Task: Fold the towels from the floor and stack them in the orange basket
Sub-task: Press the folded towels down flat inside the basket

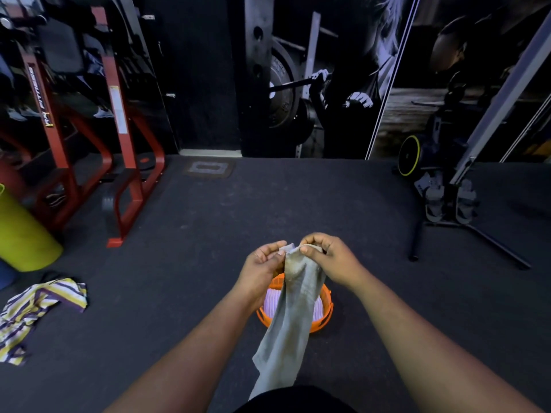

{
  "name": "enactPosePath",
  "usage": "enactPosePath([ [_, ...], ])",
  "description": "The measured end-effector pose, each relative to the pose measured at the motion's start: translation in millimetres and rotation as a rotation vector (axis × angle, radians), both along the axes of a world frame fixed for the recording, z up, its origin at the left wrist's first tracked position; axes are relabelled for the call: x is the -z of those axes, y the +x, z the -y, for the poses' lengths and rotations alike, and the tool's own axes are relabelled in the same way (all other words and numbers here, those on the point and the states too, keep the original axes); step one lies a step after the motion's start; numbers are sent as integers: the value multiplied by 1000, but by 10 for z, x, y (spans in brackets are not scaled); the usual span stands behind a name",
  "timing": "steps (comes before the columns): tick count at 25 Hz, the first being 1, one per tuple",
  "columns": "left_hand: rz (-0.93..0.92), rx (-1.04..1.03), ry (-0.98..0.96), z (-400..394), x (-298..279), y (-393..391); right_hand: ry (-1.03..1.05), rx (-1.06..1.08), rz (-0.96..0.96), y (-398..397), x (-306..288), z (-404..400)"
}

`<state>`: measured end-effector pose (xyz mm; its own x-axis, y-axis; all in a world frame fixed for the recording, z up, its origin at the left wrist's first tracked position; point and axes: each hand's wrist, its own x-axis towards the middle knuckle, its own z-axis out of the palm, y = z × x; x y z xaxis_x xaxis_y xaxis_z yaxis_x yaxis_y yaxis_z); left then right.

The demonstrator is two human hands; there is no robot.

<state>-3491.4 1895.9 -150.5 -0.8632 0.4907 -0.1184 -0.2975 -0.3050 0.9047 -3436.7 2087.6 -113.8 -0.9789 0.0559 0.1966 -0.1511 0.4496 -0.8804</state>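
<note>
Pinching one top edge of the grey towel (293,305) between left hand (262,266) and right hand (326,259); bunched, it may fold crooked over the orange basket (323,318).

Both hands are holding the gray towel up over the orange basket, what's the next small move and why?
Probably slide the hands apart along the top edge: the left hand and right hand pinch the gray towel bunched together, hanging unfolded.

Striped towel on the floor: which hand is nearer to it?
Left. The left hand is on the striped towel's side; the right hand is farther over. Both pinch the grey towel.
</note>
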Motion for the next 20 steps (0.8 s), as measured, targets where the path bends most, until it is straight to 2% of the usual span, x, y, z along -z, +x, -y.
enactPosePath([
  [4, -10, 37, -38, -27, -17, -4, 233, 157, 27, -40, -22, 49],
  [7, -24, 59, -45, -29, -64, 5, 334, 225, 21, -79, -8, 45],
  [10, -69, 10, -96, -46, -106, -19, 335, 226, 0, -131, 30, 19],
  [13, -116, -71, -135, -21, -129, -102, 350, 116, 31, -160, 81, -108],
  [17, -218, -202, -240, 125, -150, -337, 691, -60, 236, -54, 174, -364],
  [20, -346, -312, -430, 274, -110, -548, 976, -13, 398, 51, 215, -562],
])
